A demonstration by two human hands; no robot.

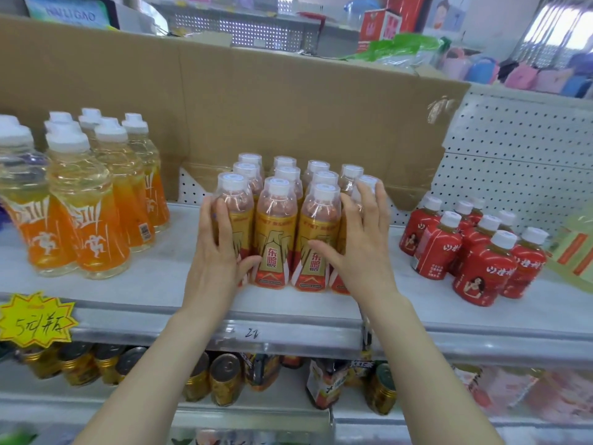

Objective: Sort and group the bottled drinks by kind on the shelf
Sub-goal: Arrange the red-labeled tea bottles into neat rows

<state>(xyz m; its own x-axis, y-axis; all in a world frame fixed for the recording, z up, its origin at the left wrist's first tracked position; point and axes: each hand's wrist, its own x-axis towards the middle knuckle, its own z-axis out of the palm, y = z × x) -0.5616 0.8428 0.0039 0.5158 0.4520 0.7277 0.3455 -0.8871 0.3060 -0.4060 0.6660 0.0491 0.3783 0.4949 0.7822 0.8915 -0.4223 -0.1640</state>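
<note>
The pale, slightly scuffed shelf (154,284) ran the full width of the view, edged in front by a clear price rail with a handwritten number just below the wrists. Both hands were spread flat with the fingers extended, not clenched, pressed against the outer sides of a tight block of gold-and-red bottles (276,232): the left hand (218,248) lay on the leftmost front bottle and the right hand (359,242) on the rightmost column, its fingertips reaching up near a white cap. That block stood in rows between the hands, in the middle of the shelf. Well to the left of the left hand stood a looser cluster of taller orange bottles (86,200) with white caps, and to the right of the right hand, apart from it, a group of squat red bottles (475,248). Behind the hands a sheet of brown cardboard (256,117) leaned against the white perforated back panel (513,162), which showed bare to the right. A yellow starburst price tag (35,319) hung on the rail below and left of the left hand. Beneath the forearms a lower shelf held gold cans (224,377) lying with their ends outward. Beyond the cardboard the shop was blurred, with more racking, a red box and pastel goods.
</note>
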